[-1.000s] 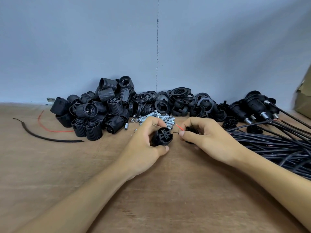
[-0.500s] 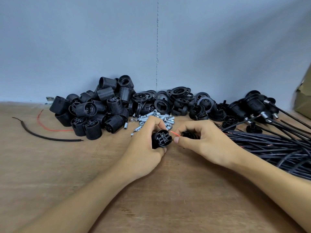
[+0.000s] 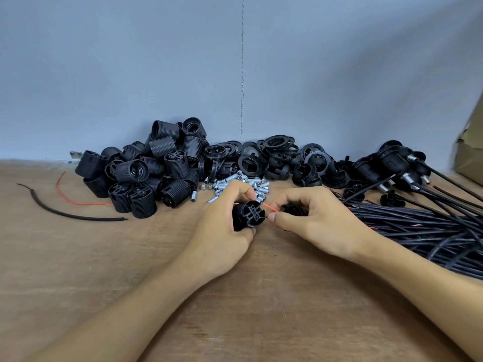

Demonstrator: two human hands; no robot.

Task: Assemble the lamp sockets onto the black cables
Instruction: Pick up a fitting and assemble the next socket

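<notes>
Two hands nearly meet: my left hand [image 3: 222, 231] grips the black ribbed plastic lamp socket [image 3: 248, 216] mid-table, and my right hand [image 3: 313, 218] pinches the thin red wire [image 3: 270, 207] beside its terminal face. I judge the limp tip could buckle or miss the slot.

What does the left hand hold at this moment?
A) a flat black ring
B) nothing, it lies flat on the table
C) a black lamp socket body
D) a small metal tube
C: the left hand has its fingers curled round a black socket body, and the socket's terminal end faces the red wire that the right hand pinches.
</notes>
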